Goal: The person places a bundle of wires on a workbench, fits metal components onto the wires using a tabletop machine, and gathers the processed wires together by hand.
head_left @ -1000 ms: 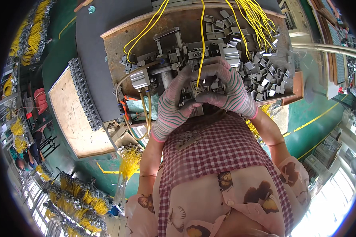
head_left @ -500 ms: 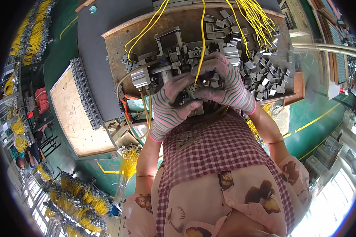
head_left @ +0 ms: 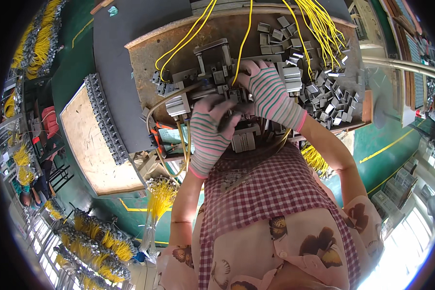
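Note:
Both my hands wear striped knit gloves with dark fingertips and work over a metal clamping fixture. My right hand is closed at the fixture's middle, its fingertips on the lower end of a yellow cable. Where that cable ends is partly hidden among the metal blocks. Just in front and to the left, my left hand has its fingers curled towards the thumb. Something dark shows between them, too unclear to name. Below the fingers sits a ribbed grey metal block at the bench's near edge.
Loose grey metal channel pieces lie heaped on the right of the worn bench. More yellow cables hang over its far side. Air hoses loop at the left. A board with a row of metal parts stands further left.
My right hand has moved away from me, and the cable's end sits further back in the fixture. My left hand has shifted right and its fingers have curled in.

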Demonstrator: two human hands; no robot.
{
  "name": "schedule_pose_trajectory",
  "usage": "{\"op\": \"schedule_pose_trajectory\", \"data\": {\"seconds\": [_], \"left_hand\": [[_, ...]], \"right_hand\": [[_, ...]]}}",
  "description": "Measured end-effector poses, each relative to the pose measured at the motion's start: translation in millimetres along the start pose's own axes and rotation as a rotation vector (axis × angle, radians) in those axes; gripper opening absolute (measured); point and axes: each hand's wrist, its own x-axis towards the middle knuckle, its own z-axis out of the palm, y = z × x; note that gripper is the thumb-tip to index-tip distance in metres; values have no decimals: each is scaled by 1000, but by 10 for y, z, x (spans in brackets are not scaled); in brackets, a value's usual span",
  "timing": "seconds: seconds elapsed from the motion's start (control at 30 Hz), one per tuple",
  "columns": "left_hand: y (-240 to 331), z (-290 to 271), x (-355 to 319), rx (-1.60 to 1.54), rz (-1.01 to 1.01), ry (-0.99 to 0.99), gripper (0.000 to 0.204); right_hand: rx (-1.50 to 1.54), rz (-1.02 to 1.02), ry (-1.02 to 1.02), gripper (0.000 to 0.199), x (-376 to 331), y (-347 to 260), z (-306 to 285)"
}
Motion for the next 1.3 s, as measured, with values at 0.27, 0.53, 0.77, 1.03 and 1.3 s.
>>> {"op": "schedule_pose_trajectory", "data": {"seconds": [0.27,0.53,0.77,1.03,1.3], "left_hand": [[-279,175,84,158,153,81,33],[-254,228,74,169,140,118,29],[-15,205,122,-262,-18,185,45],[-30,14,505,-419,-320,-68,23],[-153,-1130,989,221,-26,344,23]], "right_hand": [[-47,341,509,43,-444,518,-336],[-4,449,269,21,-942,1402,-143],[940,674,320,23,-1147,718,-755],[951,135,-50,41,-1255,366,-1017],[785,212,-184,41,-1163,555,-1128]]}}
